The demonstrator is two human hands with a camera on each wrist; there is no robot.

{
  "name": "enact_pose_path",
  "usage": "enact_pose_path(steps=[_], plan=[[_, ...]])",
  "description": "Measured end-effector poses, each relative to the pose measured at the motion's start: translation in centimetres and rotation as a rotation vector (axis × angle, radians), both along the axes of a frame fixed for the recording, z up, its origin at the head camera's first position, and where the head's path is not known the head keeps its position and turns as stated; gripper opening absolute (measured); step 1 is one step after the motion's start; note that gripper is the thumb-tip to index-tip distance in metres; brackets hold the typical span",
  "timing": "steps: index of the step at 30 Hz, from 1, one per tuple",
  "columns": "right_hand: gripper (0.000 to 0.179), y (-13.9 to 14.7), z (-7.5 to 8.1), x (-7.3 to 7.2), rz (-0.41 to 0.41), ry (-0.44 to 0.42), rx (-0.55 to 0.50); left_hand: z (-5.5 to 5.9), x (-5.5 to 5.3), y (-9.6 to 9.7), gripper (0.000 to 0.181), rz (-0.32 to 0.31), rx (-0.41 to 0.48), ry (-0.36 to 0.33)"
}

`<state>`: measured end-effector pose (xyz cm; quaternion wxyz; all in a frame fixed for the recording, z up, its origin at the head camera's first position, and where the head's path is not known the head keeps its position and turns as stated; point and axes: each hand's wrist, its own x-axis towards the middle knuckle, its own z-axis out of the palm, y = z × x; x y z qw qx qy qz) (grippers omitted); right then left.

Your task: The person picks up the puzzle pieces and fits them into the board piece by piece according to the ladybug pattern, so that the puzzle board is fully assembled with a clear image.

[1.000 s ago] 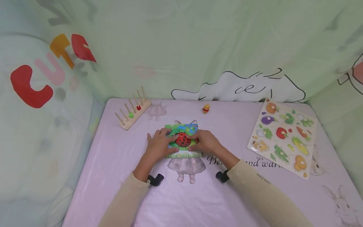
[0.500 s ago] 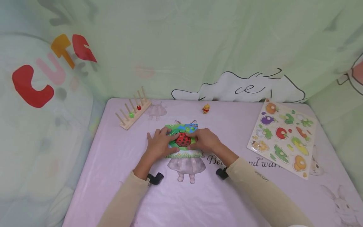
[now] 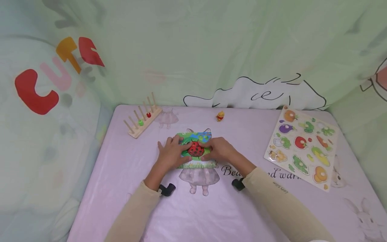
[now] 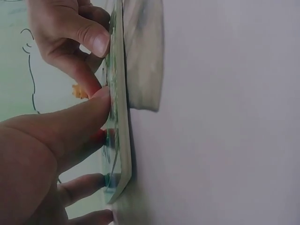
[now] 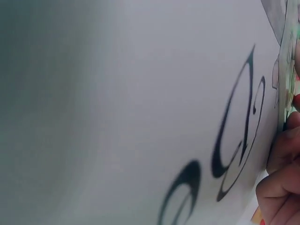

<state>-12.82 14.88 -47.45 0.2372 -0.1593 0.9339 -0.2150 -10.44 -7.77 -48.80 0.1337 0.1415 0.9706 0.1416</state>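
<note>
A ladybug picture puzzle board point(image 3: 196, 164) lies flat on the tablecloth in front of the person, its red, black-spotted ladybug point(image 3: 196, 149) in the middle. From the left, the left hand point(image 3: 170, 153) spreads over the board, thumb and fingertips pressing its face around the ladybug. At the right edge is the right hand point(image 3: 220, 149), its thumb and index finger pressing beside the ladybug while the other fingers bend by the edge. Side-on in the left wrist view, the board point(image 4: 123, 136) meets both hands' fingertips. Only bent fingers of the right hand point(image 5: 283, 173) show in the right wrist view.
At the back left stands a wooden peg rack point(image 3: 144, 125) with a green and a red bead. A small yellow bear figure point(image 3: 220, 116) sits behind the board. A vegetable peg puzzle point(image 3: 297, 148) lies at the right. Fabric walls point(image 3: 196, 50) border the table.
Both hands stay on the ladybug board. The right thumb and index finger shift only slightly beside the ladybug.
</note>
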Motion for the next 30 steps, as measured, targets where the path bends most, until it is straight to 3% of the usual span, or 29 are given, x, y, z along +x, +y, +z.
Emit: enact_pose_path(steps=[9,19,30], plan=[[0.068,-0.2,-0.4,0.2,-0.035,0.008,0.012,0.4,0.1,0.7,0.074,0.038,0.004,-0.008],[0.067,1.3,-0.3,0.1,0.094,0.011,-0.089,0.5,0.2,0.7,0.075,0.042,-0.022,0.000],[0.039,5.6,0.9,1.5,0.086,0.017,-0.193,0.3,0.3,0.7,0.074,0.044,-0.013,0.010]])
